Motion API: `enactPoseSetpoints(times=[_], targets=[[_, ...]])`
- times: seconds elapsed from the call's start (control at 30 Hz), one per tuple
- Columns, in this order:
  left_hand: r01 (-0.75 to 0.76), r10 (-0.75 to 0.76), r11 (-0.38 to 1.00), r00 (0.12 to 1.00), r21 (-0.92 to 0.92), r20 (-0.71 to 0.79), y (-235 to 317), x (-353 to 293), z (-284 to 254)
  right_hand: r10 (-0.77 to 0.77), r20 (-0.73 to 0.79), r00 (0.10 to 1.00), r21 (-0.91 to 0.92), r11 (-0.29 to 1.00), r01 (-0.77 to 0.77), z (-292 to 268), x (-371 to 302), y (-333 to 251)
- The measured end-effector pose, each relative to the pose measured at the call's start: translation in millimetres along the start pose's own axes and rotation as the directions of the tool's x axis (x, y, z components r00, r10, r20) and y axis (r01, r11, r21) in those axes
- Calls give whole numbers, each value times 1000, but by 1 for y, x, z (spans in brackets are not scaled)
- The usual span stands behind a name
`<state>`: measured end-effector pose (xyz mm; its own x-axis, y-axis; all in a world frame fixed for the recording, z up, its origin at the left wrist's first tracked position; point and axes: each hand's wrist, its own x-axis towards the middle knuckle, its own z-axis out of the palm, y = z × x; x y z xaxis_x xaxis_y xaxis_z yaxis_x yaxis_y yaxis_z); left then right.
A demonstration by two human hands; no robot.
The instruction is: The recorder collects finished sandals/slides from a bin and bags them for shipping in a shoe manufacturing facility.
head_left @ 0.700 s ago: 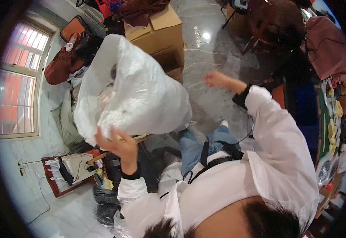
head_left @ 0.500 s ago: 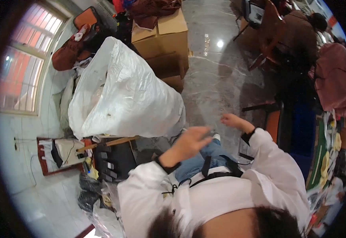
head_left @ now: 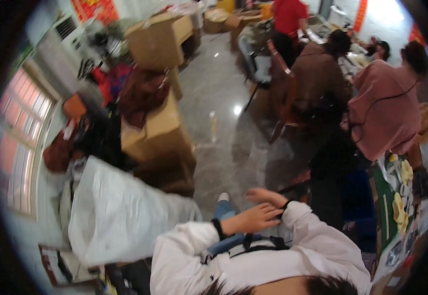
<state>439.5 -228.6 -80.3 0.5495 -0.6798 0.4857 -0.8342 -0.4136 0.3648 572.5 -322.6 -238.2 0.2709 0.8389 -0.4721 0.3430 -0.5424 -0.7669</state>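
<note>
In front of my waist, my left hand reaches across to the right with its fingers stretched out and apart. Its fingertips lie over or against my right wrist, by the dark band and white cuff. My right hand points left just beyond it, fingers loosely curled, with nothing visible in them. Both hands appear without any object. A large translucent white plastic bag, bulging and full, stands at my left, apart from the hands.
Ahead runs a shiny grey floor. Cardboard boxes line its left side, a brown garment on top. At right are a wooden chair, seated people in brown and pink, and a green-topped table. Someone in red stands farther off.
My view has lifted, bringing the far room and more people into sight. My hands have come together, the left reaching over to the right wrist. The plastic bag now sits lower in view.
</note>
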Motion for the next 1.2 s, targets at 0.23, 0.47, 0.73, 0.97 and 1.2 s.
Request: enactPoseSetpoints(times=[0.23, 0.47, 0.73, 0.97, 1.2], targets=[[-130, 95, 989, 917, 65, 386, -152, -33, -48, -82, -70, 994, -8, 997, 81, -97, 117, -2], [-55, 13, 995, 906, 88, 422, -312, 6, -144, 87, -78, 993, 91, 993, -80, -212, 188, -2], [-73, 52, 995, 965, 71, 259, -493, 51, -190, -59, -143, 988, 184, 979, 85, -343, 340, 31], [316, -325, 936, 945, 158, 36, -635, 28, -277, -222, -70, 973, -79, 973, 217, -513, 474, -47], [595, -558, 741, 804, 311, -206, -792, -27, -375, -273, 201, 941, -193, 930, 312, -620, 616, -128]])
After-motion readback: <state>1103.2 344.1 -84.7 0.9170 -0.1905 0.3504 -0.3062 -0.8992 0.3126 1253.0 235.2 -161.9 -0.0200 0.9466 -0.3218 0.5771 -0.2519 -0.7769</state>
